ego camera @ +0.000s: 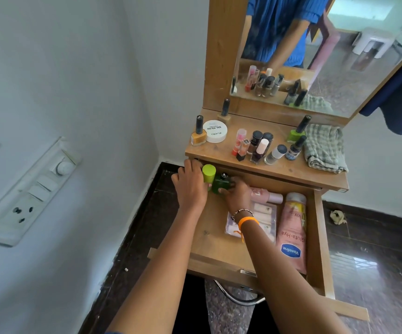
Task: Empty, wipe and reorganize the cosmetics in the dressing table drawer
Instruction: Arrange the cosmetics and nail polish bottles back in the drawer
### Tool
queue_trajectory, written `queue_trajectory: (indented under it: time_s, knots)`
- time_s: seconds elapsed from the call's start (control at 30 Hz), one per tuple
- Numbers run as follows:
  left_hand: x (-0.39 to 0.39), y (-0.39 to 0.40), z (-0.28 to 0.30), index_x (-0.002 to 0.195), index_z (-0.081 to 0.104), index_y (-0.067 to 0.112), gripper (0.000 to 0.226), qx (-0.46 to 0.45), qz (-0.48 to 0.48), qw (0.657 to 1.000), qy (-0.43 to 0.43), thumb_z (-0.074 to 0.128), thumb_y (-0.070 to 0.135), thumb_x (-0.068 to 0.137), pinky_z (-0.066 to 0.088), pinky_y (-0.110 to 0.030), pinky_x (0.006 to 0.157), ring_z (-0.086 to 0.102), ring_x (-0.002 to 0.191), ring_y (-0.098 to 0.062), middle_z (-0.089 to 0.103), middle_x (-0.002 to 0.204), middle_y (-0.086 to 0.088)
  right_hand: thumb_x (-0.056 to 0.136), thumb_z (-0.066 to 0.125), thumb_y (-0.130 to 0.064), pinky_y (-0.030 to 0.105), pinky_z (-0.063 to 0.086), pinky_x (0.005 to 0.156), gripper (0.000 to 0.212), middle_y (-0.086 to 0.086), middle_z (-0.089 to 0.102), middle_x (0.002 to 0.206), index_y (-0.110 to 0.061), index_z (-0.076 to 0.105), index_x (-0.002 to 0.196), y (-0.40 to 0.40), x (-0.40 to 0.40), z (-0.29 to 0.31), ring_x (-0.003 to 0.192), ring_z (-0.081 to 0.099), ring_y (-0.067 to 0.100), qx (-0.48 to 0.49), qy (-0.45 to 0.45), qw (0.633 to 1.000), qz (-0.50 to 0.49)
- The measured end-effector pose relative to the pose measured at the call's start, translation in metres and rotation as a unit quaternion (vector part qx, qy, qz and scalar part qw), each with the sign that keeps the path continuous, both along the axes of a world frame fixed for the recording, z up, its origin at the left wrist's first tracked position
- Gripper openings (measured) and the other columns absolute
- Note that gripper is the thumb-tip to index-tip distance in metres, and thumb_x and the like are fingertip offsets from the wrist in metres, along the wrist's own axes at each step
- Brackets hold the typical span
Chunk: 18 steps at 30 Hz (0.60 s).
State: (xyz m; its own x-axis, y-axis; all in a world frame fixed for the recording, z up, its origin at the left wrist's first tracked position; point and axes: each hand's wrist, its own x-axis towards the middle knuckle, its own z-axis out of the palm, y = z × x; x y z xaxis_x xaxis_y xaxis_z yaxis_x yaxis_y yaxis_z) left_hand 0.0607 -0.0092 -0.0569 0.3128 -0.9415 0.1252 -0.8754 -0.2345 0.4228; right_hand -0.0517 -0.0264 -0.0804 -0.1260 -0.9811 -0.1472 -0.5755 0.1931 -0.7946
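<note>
Drawer (pixel 315 237) half refilled; left hand (pixel 190 186) gripping lime-capped bottle (pixel 208 173), right hand (pixel 237 195) gripping dark green bottle (pixel 220 185), probably for placing at back corner.

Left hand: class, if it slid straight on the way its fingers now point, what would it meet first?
Probably the underside edge of the wooden dressing-table top above the open drawer; the left hand already touches the lime-green cylindrical bottle. Depth is unclear.

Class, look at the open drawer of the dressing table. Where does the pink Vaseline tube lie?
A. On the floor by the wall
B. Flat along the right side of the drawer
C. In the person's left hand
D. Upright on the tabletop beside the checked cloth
B: the pink Vaseline tube lies flat against the right wall of the drawer, beside the clear packet, while both hands work at the drawer's back left corner.
</note>
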Motion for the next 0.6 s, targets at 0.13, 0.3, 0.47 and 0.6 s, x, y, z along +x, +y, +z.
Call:
queue_trajectory:
  time_s: [0.13,0.3,0.47,0.6]
  knots:
    - [0.0,-0.003,-0.006,0.114,0.051,0.014,0.043,-0.03,0.016,0.999,-0.012,0.073,0.024,0.078,0.035,-0.038,0.089,0.054,0.105,-0.024,0.053,0.119,-0.007,0.075,0.072,-0.004,0.033,0.047,0.085,0.038,0.021,0.068,0.108,0.003,0.061,0.111,-0.007,0.005,-0.005,0.102,0.063,0.033,0.001,-0.001,0.999,-0.035]
    - [0.001,-0.007,-0.012,0.107,0.054,0.014,0.034,-0.051,0.024,0.998,-0.031,0.072,0.018,0.078,0.037,-0.037,0.081,0.057,0.095,-0.025,0.057,0.11,-0.007,0.076,0.072,-0.005,0.029,0.047,0.082,0.035,0.022,0.069,0.105,0.005,0.062,0.109,-0.011,0.007,-0.004,0.098,0.064,0.032,-0.006,-0.023,0.997,-0.072]
    - [-0.001,-0.009,-0.014,0.107,0.054,0.014,0.034,-0.056,0.028,0.997,-0.038,0.072,0.019,0.078,0.037,-0.036,0.08,0.057,0.095,-0.024,0.057,0.11,-0.007,0.074,0.073,-0.003,0.033,0.049,0.082,0.033,0.022,0.068,0.101,0.006,0.061,0.104,-0.01,0.009,-0.002,0.092,0.064,0.03,-0.004,-0.065,0.993,-0.095]
    - [-0.001,-0.007,-0.013,0.108,0.054,0.013,0.037,-0.057,0.027,0.998,-0.024,0.073,0.021,0.077,0.038,-0.036,0.081,0.057,0.096,-0.023,0.056,0.109,-0.007,0.073,0.075,-0.003,0.032,0.05,0.079,0.038,0.019,0.065,0.096,0.004,0.059,0.106,-0.008,0.005,-0.001,0.082,0.056,0.02,0.001,-0.086,0.991,-0.102]
